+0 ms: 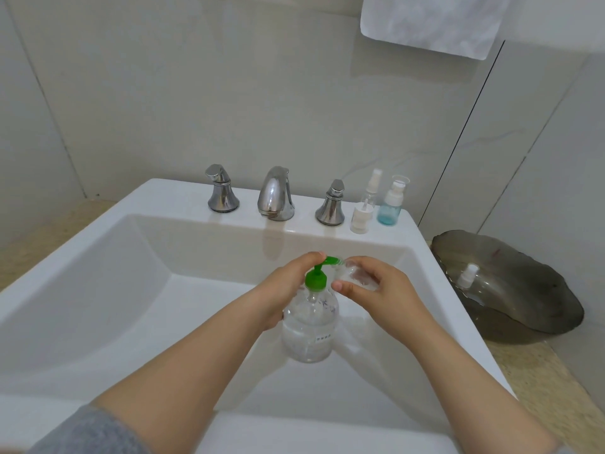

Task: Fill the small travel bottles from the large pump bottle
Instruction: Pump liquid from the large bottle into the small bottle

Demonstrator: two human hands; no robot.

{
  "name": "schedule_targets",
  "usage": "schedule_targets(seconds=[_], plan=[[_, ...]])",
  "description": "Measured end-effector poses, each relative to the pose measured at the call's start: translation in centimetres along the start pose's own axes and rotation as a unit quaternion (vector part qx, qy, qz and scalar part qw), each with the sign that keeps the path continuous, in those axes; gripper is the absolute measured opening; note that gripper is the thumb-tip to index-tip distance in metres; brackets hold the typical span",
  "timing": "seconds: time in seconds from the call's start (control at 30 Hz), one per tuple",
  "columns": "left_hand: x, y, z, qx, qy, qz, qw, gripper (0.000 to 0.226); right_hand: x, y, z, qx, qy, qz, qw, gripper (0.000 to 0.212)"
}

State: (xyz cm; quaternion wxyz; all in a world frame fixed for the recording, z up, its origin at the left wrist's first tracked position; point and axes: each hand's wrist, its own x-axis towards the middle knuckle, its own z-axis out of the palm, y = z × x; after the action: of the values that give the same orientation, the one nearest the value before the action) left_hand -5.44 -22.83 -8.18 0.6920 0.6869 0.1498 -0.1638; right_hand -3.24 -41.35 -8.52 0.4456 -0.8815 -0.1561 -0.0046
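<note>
A large clear pump bottle [307, 329] with a green pump head [317, 276] is held over the white sink basin [98, 290]. My left hand [284, 290] grips its neck, with a finger on top of the pump. My right hand [379, 290] holds a small clear travel bottle [355, 275] tilted with its mouth at the green spout. On the sink ledge stand a clear spray bottle [373, 186], a blue-tinted pump bottle [391, 203] and a small white-capped bottle [361, 217]. A white spray cap [466, 276] lies in the dark dish.
A chrome faucet [276, 194] with two handles [222, 191] [331, 204] stands at the back of the sink. A dark glass dish [523, 290] sits on the counter at right. A white towel [432, 21] hangs on the tiled wall.
</note>
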Motion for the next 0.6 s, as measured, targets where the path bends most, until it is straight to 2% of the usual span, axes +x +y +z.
schedule_targets(seconds=[0.07,0.23,0.37,0.4,0.43,0.53,0.57,0.6], plan=[[-0.01,0.01,0.01,0.009,-0.001,-0.004,1.000,0.043,0.03,0.04,0.00,0.006,0.002,-0.005,1.000,0.050],[-0.09,-0.05,0.00,0.028,-0.002,-0.018,0.999,0.064,0.05,-0.03,0.00,0.005,0.009,-0.004,1.000,0.052],[0.06,-0.07,0.06,0.002,-0.014,-0.017,1.000,0.044,0.00,-0.19,0.01,0.007,0.008,-0.001,1.000,0.053],[0.20,-0.14,0.02,-0.005,-0.016,-0.017,1.000,0.044,-0.02,-0.17,0.03,0.008,0.007,0.000,1.000,0.053],[-0.02,-0.01,0.11,-0.005,-0.018,-0.020,1.000,0.050,-0.06,-0.19,0.01,0.009,0.007,0.000,1.000,0.054],[-0.36,0.12,0.21,-0.003,-0.024,-0.055,0.998,0.089,-0.05,-0.17,0.01,0.009,0.007,0.002,1.000,0.053],[-0.44,0.14,0.19,-0.007,-0.026,-0.064,0.998,0.092,-0.05,-0.18,0.02,0.008,0.004,0.002,1.000,0.053],[-0.48,0.17,0.15,-0.010,-0.028,-0.066,0.997,0.085,-0.05,-0.19,0.05,0.006,0.002,0.002,1.000,0.053]])
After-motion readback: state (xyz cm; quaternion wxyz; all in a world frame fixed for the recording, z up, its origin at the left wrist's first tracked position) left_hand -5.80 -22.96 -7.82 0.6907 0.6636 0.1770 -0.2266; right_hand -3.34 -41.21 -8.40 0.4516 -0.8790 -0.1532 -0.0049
